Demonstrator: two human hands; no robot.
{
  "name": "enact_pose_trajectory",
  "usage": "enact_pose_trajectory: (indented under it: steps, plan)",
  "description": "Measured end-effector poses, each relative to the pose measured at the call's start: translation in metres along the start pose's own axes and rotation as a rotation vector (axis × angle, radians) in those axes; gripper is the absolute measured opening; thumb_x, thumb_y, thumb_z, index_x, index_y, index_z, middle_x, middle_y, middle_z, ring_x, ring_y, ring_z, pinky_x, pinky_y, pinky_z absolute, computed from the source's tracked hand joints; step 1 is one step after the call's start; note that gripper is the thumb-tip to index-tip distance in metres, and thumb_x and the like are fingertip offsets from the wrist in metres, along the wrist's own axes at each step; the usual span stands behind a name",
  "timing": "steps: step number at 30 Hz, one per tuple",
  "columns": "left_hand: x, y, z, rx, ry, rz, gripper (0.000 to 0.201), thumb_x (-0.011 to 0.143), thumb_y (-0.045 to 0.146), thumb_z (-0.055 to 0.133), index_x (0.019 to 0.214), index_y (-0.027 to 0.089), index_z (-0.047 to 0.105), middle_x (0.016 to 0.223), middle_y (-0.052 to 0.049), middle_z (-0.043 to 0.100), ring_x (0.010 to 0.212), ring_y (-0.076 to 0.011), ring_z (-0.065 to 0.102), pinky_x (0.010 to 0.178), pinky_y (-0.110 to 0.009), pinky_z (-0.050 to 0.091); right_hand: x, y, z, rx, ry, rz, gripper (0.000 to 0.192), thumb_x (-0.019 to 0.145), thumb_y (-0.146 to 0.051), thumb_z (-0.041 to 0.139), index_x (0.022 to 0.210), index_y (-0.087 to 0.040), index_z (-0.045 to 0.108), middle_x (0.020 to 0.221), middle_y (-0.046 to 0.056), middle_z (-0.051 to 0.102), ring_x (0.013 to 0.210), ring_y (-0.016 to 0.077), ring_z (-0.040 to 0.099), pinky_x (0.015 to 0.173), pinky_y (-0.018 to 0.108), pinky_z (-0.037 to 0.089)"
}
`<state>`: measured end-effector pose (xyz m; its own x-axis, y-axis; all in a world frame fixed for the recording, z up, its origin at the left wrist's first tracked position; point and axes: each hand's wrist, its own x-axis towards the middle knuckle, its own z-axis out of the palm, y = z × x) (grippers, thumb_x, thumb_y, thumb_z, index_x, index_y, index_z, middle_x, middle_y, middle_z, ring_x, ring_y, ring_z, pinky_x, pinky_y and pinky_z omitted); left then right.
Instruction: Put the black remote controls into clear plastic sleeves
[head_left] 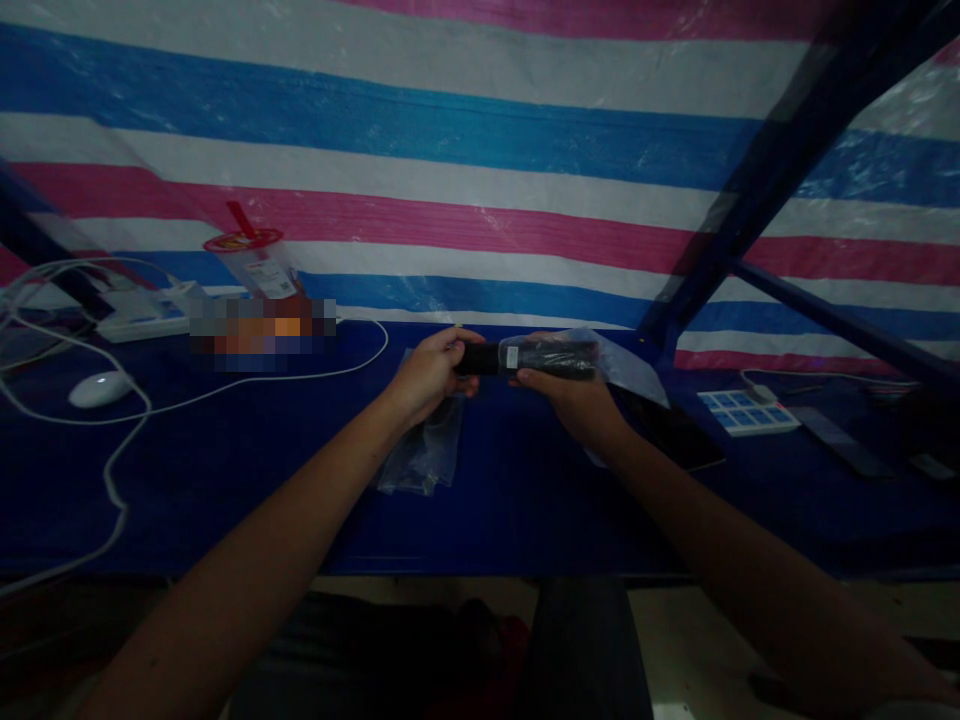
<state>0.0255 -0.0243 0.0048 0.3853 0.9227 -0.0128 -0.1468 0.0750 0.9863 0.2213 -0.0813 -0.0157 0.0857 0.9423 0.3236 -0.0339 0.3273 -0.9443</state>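
Observation:
A black remote control lies partly inside a clear plastic bag, held above the dark blue table. My left hand grips the bare end of the remote that sticks out of the bag. My right hand holds the bag around the remote's other part from below. Under my left hand a small pile of empty clear bags rests on the table.
A white mouse, white cables and a power strip lie at the left, with a clear cup with a red lid behind. At the right are a white keypad, dark remotes and a dark blue metal frame.

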Motion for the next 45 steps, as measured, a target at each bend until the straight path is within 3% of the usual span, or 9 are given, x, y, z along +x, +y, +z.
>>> enact_pose_trajectory:
  steps: [5, 11, 19, 28, 33, 35, 40, 42, 45]
  plan:
    - [-0.002, -0.001, 0.007, 0.037, -0.005, 0.084, 0.016, 0.096, 0.029, 0.050, 0.099, 0.021, 0.063, 0.085, -0.006, 0.061, 0.058, -0.0129, 0.056, 0.053, -0.029, 0.046, 0.001, -0.004, 0.013, -0.104, -0.002, -0.032, 0.035, 0.075, -0.033, 0.080, 0.107, -0.031, 0.068, 0.099, 0.000, 0.070, 0.093, 0.0220, 0.065, 0.098, 0.043, 0.049]
    - [-0.003, -0.006, 0.016, 0.266, 0.042, 0.318, 0.024, 0.084, 0.038, 0.074, 0.096, 0.019, 0.067, 0.091, -0.004, 0.067, 0.085, -0.0156, 0.060, 0.071, -0.025, 0.046, -0.002, -0.014, 0.026, -0.176, -0.019, -0.122, 0.028, 0.077, -0.032, 0.077, 0.102, -0.034, 0.065, 0.105, 0.000, 0.067, 0.106, 0.0233, 0.060, 0.106, 0.042, 0.043]
    - [-0.001, -0.011, 0.015, 0.090, 0.101, 0.284, 0.021, 0.079, 0.035, 0.078, 0.086, 0.018, 0.067, 0.087, -0.004, 0.067, 0.081, -0.0147, 0.059, 0.074, -0.027, 0.045, -0.005, -0.009, 0.026, -0.323, -0.020, -0.189, 0.030, 0.080, -0.033, 0.074, 0.107, -0.029, 0.063, 0.115, 0.005, 0.067, 0.114, 0.0260, 0.061, 0.110, 0.044, 0.044]
    - [-0.005, -0.009, 0.015, 0.199, 0.233, 0.248, 0.019, 0.075, 0.031, 0.077, 0.073, 0.016, 0.065, 0.077, -0.004, 0.066, 0.072, -0.0149, 0.058, 0.069, -0.029, 0.044, -0.006, -0.004, 0.026, -0.456, -0.013, -0.205, 0.028, 0.082, -0.036, 0.072, 0.108, -0.027, 0.066, 0.118, 0.007, 0.069, 0.117, 0.0278, 0.062, 0.113, 0.045, 0.041]
    - [0.001, -0.006, 0.001, 0.455, 0.386, 0.339, 0.016, 0.080, 0.027, 0.071, 0.070, 0.017, 0.063, 0.074, -0.003, 0.064, 0.072, -0.0161, 0.057, 0.068, -0.029, 0.044, -0.005, -0.006, 0.024, -0.261, 0.094, -0.109, 0.046, 0.073, -0.038, 0.079, 0.115, -0.024, 0.066, 0.110, 0.007, 0.070, 0.103, 0.0251, 0.067, 0.098, 0.043, 0.052]
    - [0.005, -0.006, -0.007, 0.508, 0.457, 0.359, 0.015, 0.080, 0.026, 0.070, 0.070, 0.017, 0.062, 0.072, -0.002, 0.063, 0.071, -0.0160, 0.057, 0.068, -0.029, 0.044, -0.005, -0.008, 0.023, -0.116, 0.104, -0.058, 0.045, 0.071, -0.036, 0.081, 0.112, -0.023, 0.067, 0.105, 0.007, 0.071, 0.095, 0.0234, 0.069, 0.093, 0.043, 0.055]
    - [0.012, 0.001, -0.018, 0.287, 0.612, 0.227, 0.009, 0.081, 0.020, 0.063, 0.076, 0.018, 0.055, 0.069, -0.002, 0.066, 0.062, -0.0155, 0.058, 0.062, -0.028, 0.046, 0.000, -0.010, 0.013, 0.318, 0.131, 0.076, 0.032, 0.071, -0.031, 0.083, 0.094, -0.022, 0.065, 0.097, 0.003, 0.071, 0.092, 0.0216, 0.069, 0.082, 0.040, 0.061]
    - [0.011, 0.006, -0.018, 0.110, 0.571, 0.148, 0.007, 0.084, 0.018, 0.057, 0.077, 0.018, 0.053, 0.070, -0.003, 0.067, 0.060, -0.0160, 0.059, 0.062, -0.029, 0.047, 0.004, -0.009, 0.006, 0.412, 0.152, 0.166, 0.027, 0.072, -0.029, 0.083, 0.090, -0.020, 0.064, 0.094, 0.003, 0.071, 0.091, 0.0206, 0.069, 0.083, 0.039, 0.061]
    - [0.010, 0.013, -0.016, -0.089, 0.396, 0.056, 0.018, 0.090, 0.017, 0.047, 0.073, 0.019, 0.052, 0.070, -0.006, 0.067, 0.064, -0.0176, 0.062, 0.066, -0.032, 0.050, 0.010, -0.007, -0.003, 0.546, 0.195, 0.284, 0.018, 0.078, -0.024, 0.077, 0.090, -0.021, 0.065, 0.095, 0.002, 0.072, 0.091, 0.0182, 0.069, 0.087, 0.036, 0.060]
